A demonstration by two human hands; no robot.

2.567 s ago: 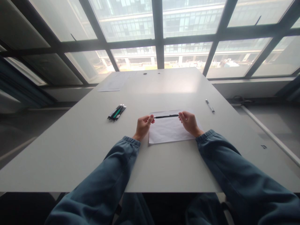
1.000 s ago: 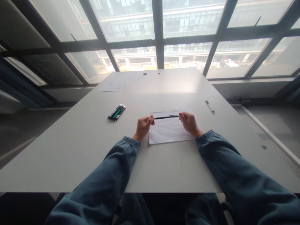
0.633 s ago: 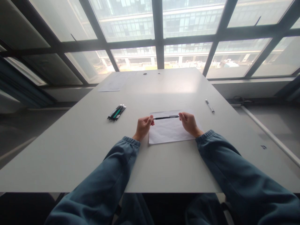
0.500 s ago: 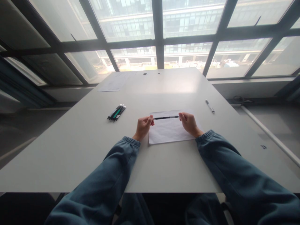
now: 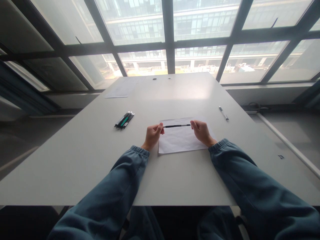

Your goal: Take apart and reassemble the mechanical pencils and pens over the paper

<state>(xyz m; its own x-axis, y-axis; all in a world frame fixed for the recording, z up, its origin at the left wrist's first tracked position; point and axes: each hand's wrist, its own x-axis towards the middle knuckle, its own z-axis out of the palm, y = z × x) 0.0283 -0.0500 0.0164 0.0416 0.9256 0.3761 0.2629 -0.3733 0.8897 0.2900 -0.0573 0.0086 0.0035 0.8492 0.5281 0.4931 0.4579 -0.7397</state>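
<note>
A slim dark pen [image 5: 177,125] is held level between my two hands, above a white sheet of paper [image 5: 181,140]. My left hand [image 5: 153,134] pinches its left end between thumb and fingers. At the other end, my right hand [image 5: 200,131] grips the tip in the same closed way. The pen's middle shows a black part and a clearer part; both ends are covered by my fingers. The paper lies flat under the pen, its right edge partly hidden by my right hand.
On the white table [image 5: 100,166], a bundle of several pens [image 5: 124,120] lies to the left. A white pen [image 5: 223,113] rests at the right. More paper [image 5: 117,90] lies at the far left, before the windows. A small dark mark [image 5: 281,157] is near the right edge.
</note>
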